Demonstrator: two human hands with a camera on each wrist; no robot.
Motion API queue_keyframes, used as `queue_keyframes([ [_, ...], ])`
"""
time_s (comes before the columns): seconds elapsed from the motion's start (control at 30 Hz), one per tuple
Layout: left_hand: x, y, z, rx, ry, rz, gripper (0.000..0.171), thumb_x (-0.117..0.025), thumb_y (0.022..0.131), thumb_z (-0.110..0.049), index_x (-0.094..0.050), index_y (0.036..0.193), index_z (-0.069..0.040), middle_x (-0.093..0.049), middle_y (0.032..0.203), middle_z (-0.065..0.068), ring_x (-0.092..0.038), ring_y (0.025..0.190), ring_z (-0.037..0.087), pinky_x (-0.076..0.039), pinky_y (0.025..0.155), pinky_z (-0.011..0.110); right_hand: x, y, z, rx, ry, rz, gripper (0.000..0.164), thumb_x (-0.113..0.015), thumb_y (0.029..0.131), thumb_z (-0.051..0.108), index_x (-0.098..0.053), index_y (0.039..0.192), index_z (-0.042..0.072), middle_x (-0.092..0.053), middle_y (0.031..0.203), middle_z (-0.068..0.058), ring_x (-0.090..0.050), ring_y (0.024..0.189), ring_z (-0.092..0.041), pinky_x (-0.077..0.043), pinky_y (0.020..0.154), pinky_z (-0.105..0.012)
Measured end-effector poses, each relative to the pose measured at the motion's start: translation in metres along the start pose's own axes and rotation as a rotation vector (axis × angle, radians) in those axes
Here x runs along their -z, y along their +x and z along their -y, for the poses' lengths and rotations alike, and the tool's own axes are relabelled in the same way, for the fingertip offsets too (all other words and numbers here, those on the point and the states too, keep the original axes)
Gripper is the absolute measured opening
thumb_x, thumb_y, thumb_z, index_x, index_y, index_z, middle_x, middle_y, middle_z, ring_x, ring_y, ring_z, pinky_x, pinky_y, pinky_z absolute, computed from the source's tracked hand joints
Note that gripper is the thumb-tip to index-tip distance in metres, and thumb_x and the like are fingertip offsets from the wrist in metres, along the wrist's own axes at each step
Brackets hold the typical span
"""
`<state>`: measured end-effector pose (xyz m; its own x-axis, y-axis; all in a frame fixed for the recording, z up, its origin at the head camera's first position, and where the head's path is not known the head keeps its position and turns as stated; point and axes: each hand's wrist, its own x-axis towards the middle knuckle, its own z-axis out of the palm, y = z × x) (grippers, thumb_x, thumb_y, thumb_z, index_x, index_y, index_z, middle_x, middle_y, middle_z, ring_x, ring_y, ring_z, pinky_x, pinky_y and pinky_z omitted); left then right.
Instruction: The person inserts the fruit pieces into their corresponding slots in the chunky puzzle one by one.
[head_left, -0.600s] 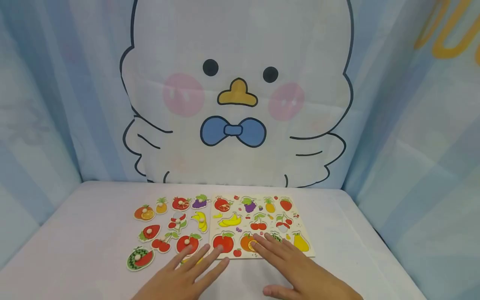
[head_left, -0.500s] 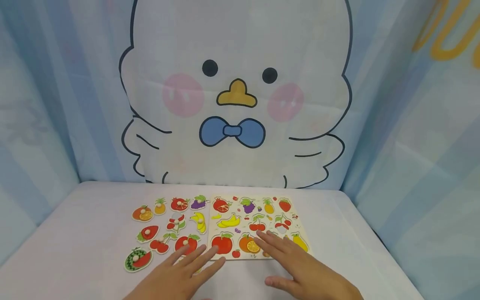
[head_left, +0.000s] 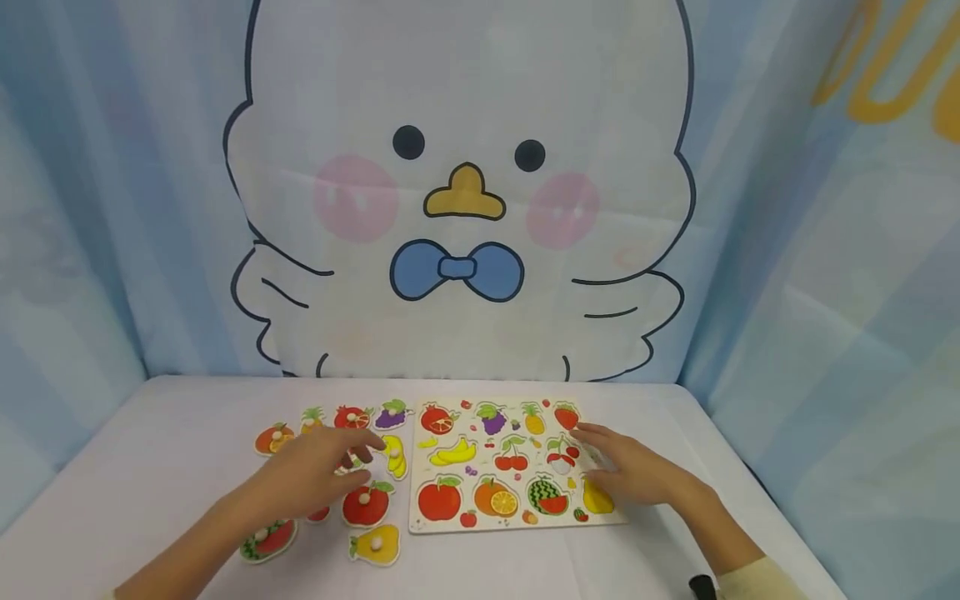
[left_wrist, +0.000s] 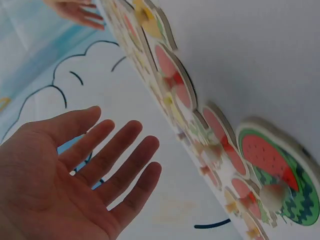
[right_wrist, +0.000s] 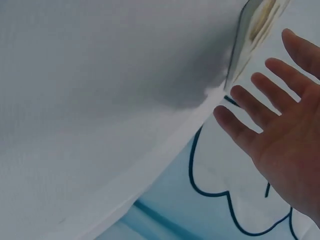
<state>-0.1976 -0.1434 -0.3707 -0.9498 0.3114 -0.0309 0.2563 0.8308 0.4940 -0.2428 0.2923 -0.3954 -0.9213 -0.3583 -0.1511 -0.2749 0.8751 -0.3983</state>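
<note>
My left hand (head_left: 318,467) hovers over the loose fruit pieces, holding nothing; its spread fingers show in the left wrist view. Near its fingertips lies a banana piece (head_left: 395,458). An apple piece (head_left: 366,505) and a pear piece (head_left: 377,545) lie closer to me. A watermelon piece (left_wrist: 280,175) with a round knob shows in the left wrist view. My right hand (head_left: 637,467) is at the right edge of the fruit puzzle board (head_left: 495,515), fingers extended over its strawberry and pear pictures. Whether it touches the board I cannot tell.
Pomegranate (head_left: 352,417), grape (head_left: 392,414) and orange (head_left: 272,438) pieces lie behind my left hand, left of the board. My left hand and forearm partly cover other pieces. A curtain with a cartoon bird (head_left: 465,333) hangs behind the white table (head_left: 480,575).
Both hands have moved apart and farther forward: the left over the loose pieces, the right to the board's right edge. The pear piece and watermelon picture have come into sight.
</note>
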Motion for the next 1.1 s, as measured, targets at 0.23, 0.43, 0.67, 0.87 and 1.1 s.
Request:
queue_keyframes([
  [0.23, 0.016, 0.020, 0.024, 0.031, 0.021, -0.044, 0.032, -0.076, 0.080, -0.018, -0.067, 0.110, -0.021, -0.065, 0.090, -0.007, -0.058, 0.076, 0.011, -0.052, 0.065, 0.027, 0.000, 0.012, -0.021, 0.029, 0.009, 0.034, 0.057, -0.065, 0.089, 0.017, -0.045, 0.143, 0.015, -0.036, 0.152, -0.005, -0.032, 0.139, -0.033, -0.028, 0.108, -0.057],
  [0.43, 0.022, 0.038, 0.037, 0.009, 0.092, -0.119, 0.029, -0.077, 0.080, -0.017, -0.067, 0.108, -0.017, -0.066, 0.090, -0.002, -0.057, 0.075, 0.013, -0.052, 0.065, 0.029, 0.004, 0.008, -0.024, 0.037, 0.017, 0.035, 0.056, -0.066, 0.089, 0.017, -0.048, 0.142, 0.015, -0.038, 0.151, -0.005, -0.032, 0.138, -0.035, -0.027, 0.107, -0.060],
  [0.67, 0.022, 0.056, 0.054, 0.057, 0.126, -0.131, 0.026, -0.076, 0.081, -0.017, -0.067, 0.105, -0.013, -0.064, 0.085, 0.000, -0.055, 0.073, 0.015, -0.052, 0.064, 0.031, 0.006, 0.009, -0.029, 0.052, 0.019, 0.046, 0.056, -0.067, 0.088, 0.020, -0.048, 0.142, 0.016, -0.038, 0.151, -0.005, -0.032, 0.138, -0.038, -0.028, 0.105, -0.062],
  [0.87, 0.017, 0.075, 0.058, 0.100, 0.167, -0.062, 0.020, -0.075, 0.082, -0.016, -0.069, 0.100, -0.011, -0.060, 0.080, 0.000, -0.054, 0.071, 0.016, -0.051, 0.068, 0.034, 0.005, 0.008, -0.033, 0.019, 0.027, 0.048, 0.057, -0.067, 0.088, 0.021, -0.048, 0.141, 0.017, -0.039, 0.151, -0.005, -0.033, 0.137, -0.038, -0.029, 0.105, -0.062],
  [1.1, 0.006, 0.093, 0.059, 0.138, 0.155, 0.006, 0.016, -0.076, 0.081, -0.019, -0.069, 0.092, -0.010, -0.061, 0.082, 0.002, -0.054, 0.072, 0.017, -0.052, 0.066, 0.030, 0.007, 0.007, -0.033, 0.033, 0.037, 0.062, 0.058, -0.067, 0.089, 0.024, -0.047, 0.143, 0.016, -0.037, 0.152, -0.006, -0.031, 0.138, -0.040, -0.028, 0.104, -0.064],
])
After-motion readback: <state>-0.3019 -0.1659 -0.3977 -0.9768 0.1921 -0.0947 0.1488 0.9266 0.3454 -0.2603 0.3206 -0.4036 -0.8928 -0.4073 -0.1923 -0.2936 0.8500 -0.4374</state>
